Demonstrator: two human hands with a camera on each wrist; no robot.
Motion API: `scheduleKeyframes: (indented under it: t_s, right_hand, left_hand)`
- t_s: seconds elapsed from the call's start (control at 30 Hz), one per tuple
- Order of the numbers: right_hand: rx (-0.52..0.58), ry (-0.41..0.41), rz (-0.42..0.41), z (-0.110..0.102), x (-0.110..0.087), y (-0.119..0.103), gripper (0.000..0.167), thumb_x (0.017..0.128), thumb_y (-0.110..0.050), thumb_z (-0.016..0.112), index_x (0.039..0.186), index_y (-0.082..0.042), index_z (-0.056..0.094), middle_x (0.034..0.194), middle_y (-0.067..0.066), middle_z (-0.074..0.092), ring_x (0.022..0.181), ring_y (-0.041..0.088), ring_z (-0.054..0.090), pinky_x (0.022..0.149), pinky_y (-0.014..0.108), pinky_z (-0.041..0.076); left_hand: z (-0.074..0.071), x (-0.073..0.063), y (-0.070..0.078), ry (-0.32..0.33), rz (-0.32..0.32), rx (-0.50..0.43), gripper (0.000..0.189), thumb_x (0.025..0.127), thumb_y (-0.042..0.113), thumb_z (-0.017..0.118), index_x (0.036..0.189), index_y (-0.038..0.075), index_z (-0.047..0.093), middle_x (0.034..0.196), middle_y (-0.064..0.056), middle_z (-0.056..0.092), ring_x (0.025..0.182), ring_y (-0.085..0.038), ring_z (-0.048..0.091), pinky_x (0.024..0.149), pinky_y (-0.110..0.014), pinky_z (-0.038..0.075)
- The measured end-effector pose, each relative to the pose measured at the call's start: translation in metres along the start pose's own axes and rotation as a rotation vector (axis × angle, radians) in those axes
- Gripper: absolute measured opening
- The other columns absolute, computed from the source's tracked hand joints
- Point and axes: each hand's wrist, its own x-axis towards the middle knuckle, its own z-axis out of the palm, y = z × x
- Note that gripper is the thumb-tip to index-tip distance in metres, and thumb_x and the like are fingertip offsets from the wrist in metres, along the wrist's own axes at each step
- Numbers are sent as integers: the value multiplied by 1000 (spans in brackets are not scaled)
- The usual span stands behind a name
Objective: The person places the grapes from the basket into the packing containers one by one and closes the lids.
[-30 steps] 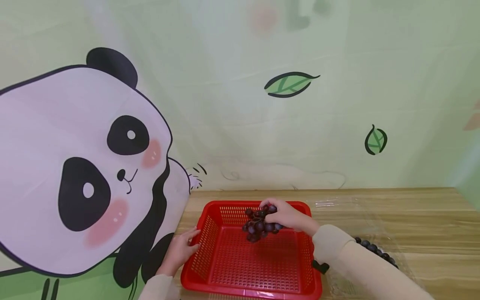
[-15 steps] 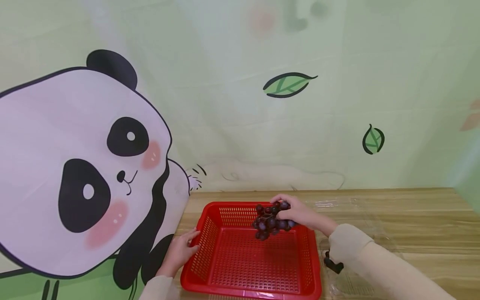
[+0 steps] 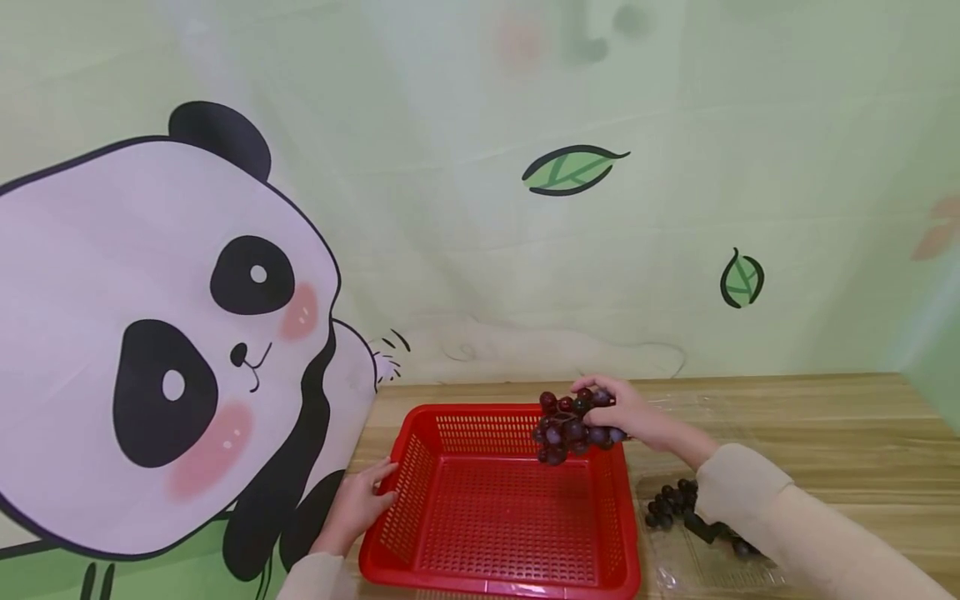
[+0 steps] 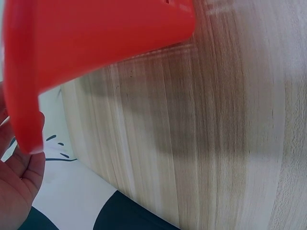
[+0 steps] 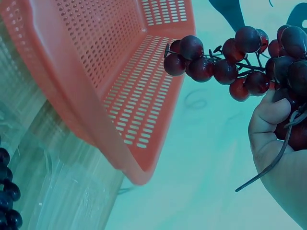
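Left of the red basket [image 3: 502, 525], a panda [image 3: 75, 275] printed on the backdrop [image 3: 450, 208] runs out of sight. The left hand [image 3: 358, 504] lies on the basket's left rim, thumb and forefinger apart; its lower fingers are hard to make out, so I can't tell whether it grips. A bunch of grapes [image 3: 562, 433] hides the basket's far right corner, pinched by the right hand [image 3: 633, 417], its thumb in front and fingertips lost among the fruit. That arm slants in from the basket's near right, its pale sleeve [image 3: 810, 517] cutting across a second bunch [image 3: 667, 504] and some black object [image 3: 701, 527]. Faint clear plastic [image 3: 678, 575] lies there, right beside the basket, on the table [image 3: 832, 425].
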Motion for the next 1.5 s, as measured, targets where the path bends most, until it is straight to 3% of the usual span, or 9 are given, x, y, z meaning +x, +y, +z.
scheduleKeyframes:
  t_s: [0.23,0.53,0.73,0.9,1.5]
  right_hand:
    - [-7,28,-27,-15,-9,-3,44,78,-6,52,121,-1,44,120,27,43,82,17,52,65,30,48]
    - [31,60,-1,-39,-30,6,45,81,-7,53,123,1,39,119,29,40,73,13,55,58,30,50]
    - [70,71,-31,-54,-48,15,34,83,-4,50,113,-19,48,105,10,51,76,12,59,59,32,52]
    - [92,82,-47,-67,-63,23,37,84,-2,49,108,-31,50,99,-4,54,76,10,60,59,30,52]
    - [196,31,-115,-90,-99,48,44,86,4,43,115,-29,50,101,-9,57,81,8,60,58,25,51]
  left_hand:
    - [-1,-1,1,1,-3,-4,43,75,7,66,117,6,58,126,-13,52,89,-25,64,84,-42,47]
    - [-2,0,1,-13,-26,-4,43,75,9,66,118,8,58,127,-11,52,92,-25,63,84,-42,48]
    - [-2,0,3,-15,-25,-6,44,75,8,66,118,7,58,127,-12,52,92,-26,63,83,-42,48]
    - [-2,-1,3,-10,-10,1,43,75,9,66,117,7,58,126,-13,52,91,-26,63,84,-42,47]
    - [-2,0,4,-31,-52,-9,44,76,9,66,119,8,57,128,-13,50,108,-32,54,88,-46,43]
